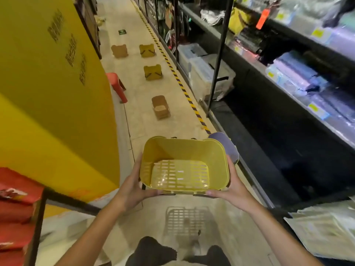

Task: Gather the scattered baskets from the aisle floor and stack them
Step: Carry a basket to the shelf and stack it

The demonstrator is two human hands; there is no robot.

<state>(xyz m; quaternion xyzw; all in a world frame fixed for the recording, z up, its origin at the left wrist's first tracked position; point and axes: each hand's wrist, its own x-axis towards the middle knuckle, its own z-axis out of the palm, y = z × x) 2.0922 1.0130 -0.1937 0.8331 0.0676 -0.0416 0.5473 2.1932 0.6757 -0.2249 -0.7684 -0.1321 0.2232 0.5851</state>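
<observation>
Ahead, the aisle floor [169,120] runs long and pale between a yellow wall panel [48,93] on the left and dark shelving [288,73] on the right, with striped tape [184,91] along the shelf foot. A red stool [117,85] stands by the panel.

Four baskets are scattered on the floor further down: a brown basket [161,107] nearest, a yellow one [152,72] beyond it, then another yellow one [147,50] and a tan one [119,51] side by side, all well apart from each other.

Closest of all is the yellow basket [184,166] held up over the floor, mouth towards the camera, its slotted bottom showing. A purple basket [226,148] peeks out behind its right corner; whether the two are nested I cannot tell.

The left hand [132,189] grips the basket's left side and near rim, fingers curled underneath; the right hand [230,187] grips the right side the same way.

It looks like thin moulded plastic: light, fairly stiff, smooth enough to slip, likely to flex if squeezed hard. Holding it by the rim or the two short sides seems best, and the tapered walls should let the others drop inside one another.
</observation>
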